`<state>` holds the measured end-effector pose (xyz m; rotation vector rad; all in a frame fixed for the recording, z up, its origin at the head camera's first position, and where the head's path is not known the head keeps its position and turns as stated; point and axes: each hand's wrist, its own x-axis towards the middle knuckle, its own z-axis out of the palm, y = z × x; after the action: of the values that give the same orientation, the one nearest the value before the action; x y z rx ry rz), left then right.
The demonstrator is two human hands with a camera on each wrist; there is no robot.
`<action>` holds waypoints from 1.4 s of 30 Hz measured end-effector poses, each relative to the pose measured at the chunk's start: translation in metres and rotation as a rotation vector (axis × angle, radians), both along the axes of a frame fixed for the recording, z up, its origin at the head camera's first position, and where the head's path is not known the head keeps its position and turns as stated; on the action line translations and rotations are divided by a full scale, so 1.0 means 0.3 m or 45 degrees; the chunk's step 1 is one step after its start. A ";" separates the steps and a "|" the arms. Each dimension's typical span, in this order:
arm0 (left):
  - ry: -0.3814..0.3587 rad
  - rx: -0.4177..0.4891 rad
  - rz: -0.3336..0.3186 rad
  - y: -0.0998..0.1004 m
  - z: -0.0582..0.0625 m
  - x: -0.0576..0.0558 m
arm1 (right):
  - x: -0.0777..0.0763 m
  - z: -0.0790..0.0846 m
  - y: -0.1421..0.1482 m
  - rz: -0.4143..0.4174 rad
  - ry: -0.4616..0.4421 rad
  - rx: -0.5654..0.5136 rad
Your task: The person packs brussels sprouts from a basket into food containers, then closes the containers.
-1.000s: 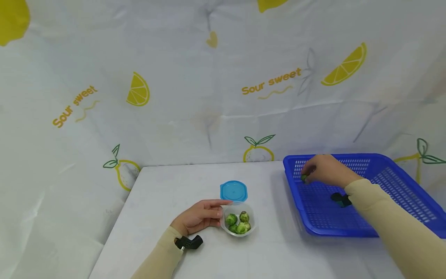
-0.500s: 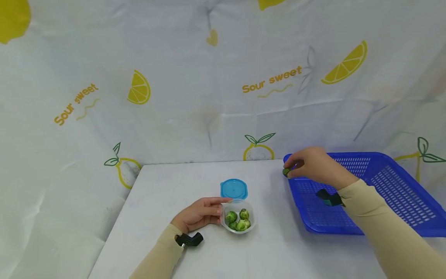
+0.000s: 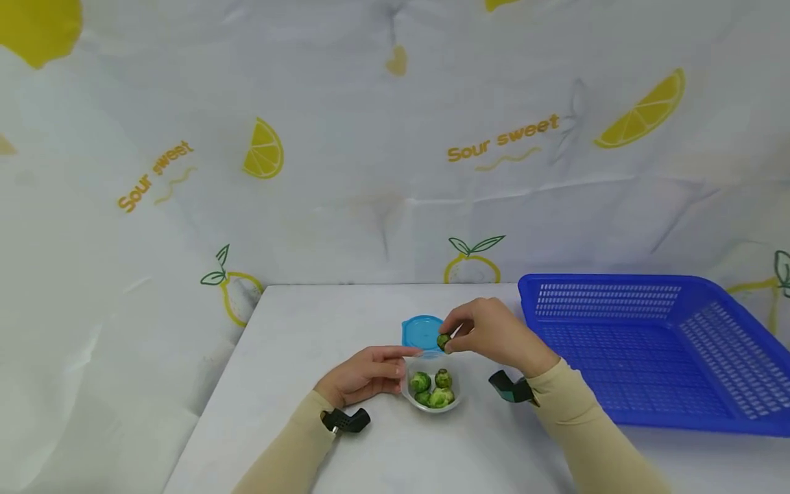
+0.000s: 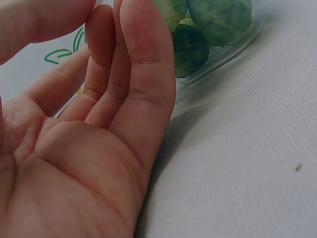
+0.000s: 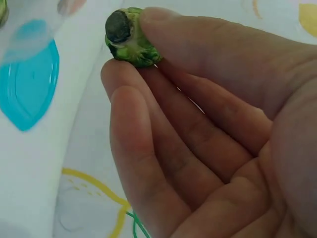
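Note:
In the head view, my right hand [image 3: 496, 334] pinches a Brussels sprout [image 3: 444, 342] between thumb and fingertips, just above the back right of a small clear plastic container [image 3: 458, 398]. The right wrist view shows that sprout [image 5: 131, 37] closely, its dark cut stem facing the camera. Several Brussels sprouts [image 3: 441, 397] lie inside the container. My left hand [image 3: 367, 375] rests on the table with its fingers against the container's left side, index finger stretched along the back. From the left wrist, its fingers [image 4: 148, 74] look nearly straight beside the container.
A blue lid [image 3: 420, 331] lies flat behind the container, partly covered by the right hand. To the right stands a large blue plastic basket [image 3: 617, 416] with perforated walls. A white lemon-print sheet [image 3: 345, 233] hangs behind the table [image 3: 321, 315].
My right hand has carried the sprout leftward out of the basket area to above the container. The left hand stays at the container's side. The head view has shifted slightly.

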<state>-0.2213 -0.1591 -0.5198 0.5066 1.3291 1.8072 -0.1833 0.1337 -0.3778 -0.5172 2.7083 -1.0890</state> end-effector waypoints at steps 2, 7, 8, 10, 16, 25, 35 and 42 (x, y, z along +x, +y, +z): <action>0.006 0.014 -0.015 0.011 -0.001 -0.002 | 0.014 -0.023 -0.013 0.006 -0.008 -0.022; 0.012 0.041 -0.032 0.029 0.001 -0.003 | 0.047 -0.066 -0.030 0.001 -0.019 -0.043; 0.008 0.040 -0.030 0.030 0.001 -0.003 | 0.052 -0.073 -0.033 0.003 -0.020 -0.041; -0.001 0.033 -0.023 0.030 0.003 -0.002 | 0.060 -0.087 -0.039 0.012 -0.024 -0.037; -0.018 -0.007 -0.005 0.024 0.007 0.003 | 0.070 -0.109 -0.056 0.049 -0.022 -0.035; -0.036 -0.056 0.018 0.008 0.010 0.009 | 0.067 -0.120 -0.075 0.082 0.000 -0.022; -0.015 -0.038 0.007 0.000 0.006 0.002 | 0.054 -0.133 -0.089 0.096 0.017 0.002; -0.027 -0.035 0.008 -0.001 0.002 -0.004 | 0.049 -0.134 -0.093 0.109 0.006 0.010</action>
<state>-0.2224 -0.1594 -0.5192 0.4677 1.3403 1.7925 -0.1686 0.1057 -0.4180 -0.6288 2.6663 -1.0565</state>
